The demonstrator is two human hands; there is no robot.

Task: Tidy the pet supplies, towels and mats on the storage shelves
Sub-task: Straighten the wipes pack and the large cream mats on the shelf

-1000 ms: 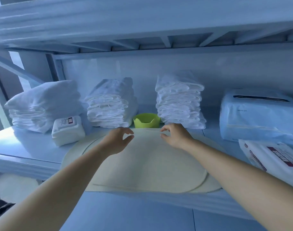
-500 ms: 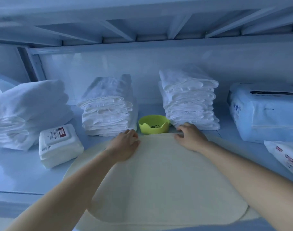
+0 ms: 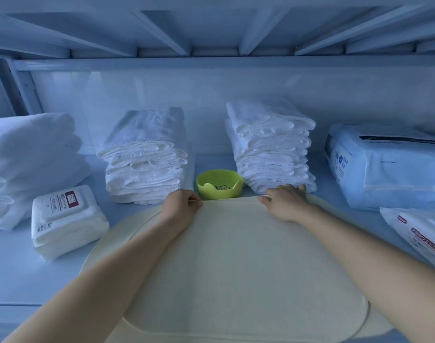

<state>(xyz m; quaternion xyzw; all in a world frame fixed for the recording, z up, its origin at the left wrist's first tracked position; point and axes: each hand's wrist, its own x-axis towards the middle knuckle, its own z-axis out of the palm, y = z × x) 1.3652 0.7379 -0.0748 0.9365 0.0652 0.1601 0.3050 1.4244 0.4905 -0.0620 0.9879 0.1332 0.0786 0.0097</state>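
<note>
Left hand [image 3: 180, 206], right hand [image 3: 284, 205] pinch upper mat [image 3: 236, 256], smooth, rounded, one of two; three folded towel stacks [image 3: 144, 164]; one green bowl [image 3: 219, 185].

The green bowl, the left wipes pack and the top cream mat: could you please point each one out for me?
green bowl [image 3: 220, 191]: head view, on its front wall.
left wipes pack [image 3: 67, 220]: head view, middle of its top face.
top cream mat [image 3: 236, 263]: head view, bare middle of its upper face.

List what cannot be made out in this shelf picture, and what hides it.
Head view:
- Lower mat: mostly covered by the upper mat.
- Left hand fingertips: curled out of sight at the mat edge.
- Right packet: cut by the right edge.
- Bowl print: too small.
</note>
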